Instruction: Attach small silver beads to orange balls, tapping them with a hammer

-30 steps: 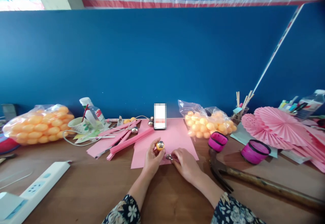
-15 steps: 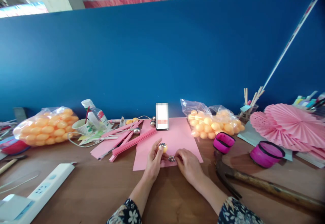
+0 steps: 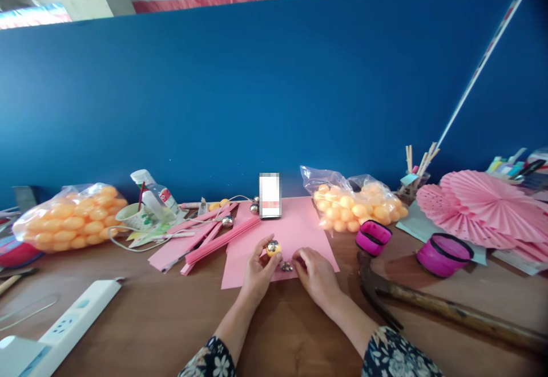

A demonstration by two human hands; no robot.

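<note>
My left hand (image 3: 258, 271) is closed around a small orange ball (image 3: 273, 249), gripping it between thumb and fingers. Shiny silver covers much of the ball's upper side, and orange shows around its lower edge. My right hand (image 3: 315, 271) has its thumb and fingertips pinched together beside a little heap of shiny silver pieces (image 3: 286, 266). Whatever may be between those fingertips is too small to make out. Both hands are over the near part of a pink paper sheet (image 3: 302, 231) on the brown table.
Bags of orange balls (image 3: 79, 217) (image 3: 355, 209) lie left and right. A phone (image 3: 270, 197) stands behind the paper, near silver balls (image 3: 227, 221) and folded pink strips (image 3: 222, 241). Rightward are magenta bands (image 3: 445, 255), a hammer (image 3: 454, 311) and pink paper fans (image 3: 492, 206). A power strip (image 3: 71, 320) lies left.
The left thumb and fingers have shifted slightly on the ball, which looks turned a little. My right hand remains pinched by the silver heap. The whole view has moved slightly.
</note>
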